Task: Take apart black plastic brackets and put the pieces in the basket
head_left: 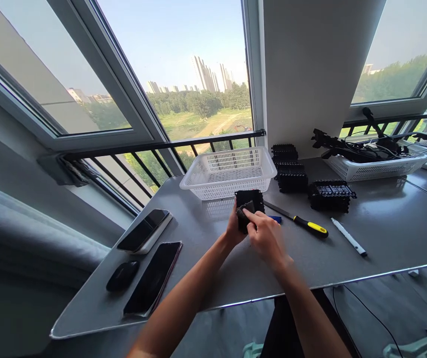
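My left hand is closed around a block-shaped black plastic part with a toothed edge, held up above the table in front of the white basket. My right hand presses a small dark grey, rough-looking sheet against the face of that part, index finger stretched onto it. Whether it is sandpaper or cloth I cannot tell. Just beyond my right hand lies a file with a black and yellow handle, and a blue object shows partly behind the fingers.
A white plastic basket stands behind my hands. Stacked black parts and another stack sit to its right. A white pen-like tool lies at right. Phones and a black mouse-like case are at left. Another basket holds black gear.
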{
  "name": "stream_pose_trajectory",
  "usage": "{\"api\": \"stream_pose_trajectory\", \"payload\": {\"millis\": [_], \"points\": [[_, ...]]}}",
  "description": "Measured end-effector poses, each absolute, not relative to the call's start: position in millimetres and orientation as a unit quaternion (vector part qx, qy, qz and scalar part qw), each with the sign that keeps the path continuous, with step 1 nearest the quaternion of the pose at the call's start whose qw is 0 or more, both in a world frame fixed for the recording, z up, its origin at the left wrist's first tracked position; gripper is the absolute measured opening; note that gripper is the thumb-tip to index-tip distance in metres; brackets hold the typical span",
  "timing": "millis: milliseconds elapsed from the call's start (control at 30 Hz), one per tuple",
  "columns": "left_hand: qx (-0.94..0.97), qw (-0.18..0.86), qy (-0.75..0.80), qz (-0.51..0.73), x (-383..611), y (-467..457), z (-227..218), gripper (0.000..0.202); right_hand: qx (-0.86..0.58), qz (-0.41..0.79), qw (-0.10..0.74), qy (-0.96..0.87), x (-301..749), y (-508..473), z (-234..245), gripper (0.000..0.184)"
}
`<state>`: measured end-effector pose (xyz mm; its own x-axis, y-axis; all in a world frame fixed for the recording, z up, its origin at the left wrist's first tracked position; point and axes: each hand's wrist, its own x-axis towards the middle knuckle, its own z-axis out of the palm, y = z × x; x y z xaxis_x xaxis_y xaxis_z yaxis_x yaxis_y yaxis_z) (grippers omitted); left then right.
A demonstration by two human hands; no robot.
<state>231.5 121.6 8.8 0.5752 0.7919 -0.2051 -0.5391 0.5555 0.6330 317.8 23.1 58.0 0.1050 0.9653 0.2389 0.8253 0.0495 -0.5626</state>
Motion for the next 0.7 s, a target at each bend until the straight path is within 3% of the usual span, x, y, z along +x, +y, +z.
{"api": "stream_pose_trajectory", "payload": {"millis": [167, 367, 500, 600, 700], "points": [[0.273, 0.840, 0.257, 0.393, 237.3, 114.5, 3.6, 0.038, -0.675, 0.083, 0.335, -0.652, 318.9, 24.9, 57.2, 0.051], [0.244, 0.836, 0.252, 0.422, 236.0, 118.6, 6.3, 0.034, -0.666, 0.103, 0.244, -0.698, 309.9, 27.2, 53.0, 0.053], [0.221, 0.813, 0.243, 0.480, 223.4, 134.9, 19.0, 0.036, -0.646, 0.140, 0.221, -0.718, 301.7, 24.9, 48.0, 0.039], [0.226, 0.814, 0.252, 0.471, 220.6, 138.7, 22.2, 0.040, -0.640, 0.148, 0.301, -0.691, 304.3, 23.8, 47.3, 0.033], [0.240, 0.822, 0.269, 0.441, 226.6, 131.5, 16.6, 0.042, -0.634, 0.121, 0.425, -0.635, 314.2, 25.1, 49.6, 0.040]]}}
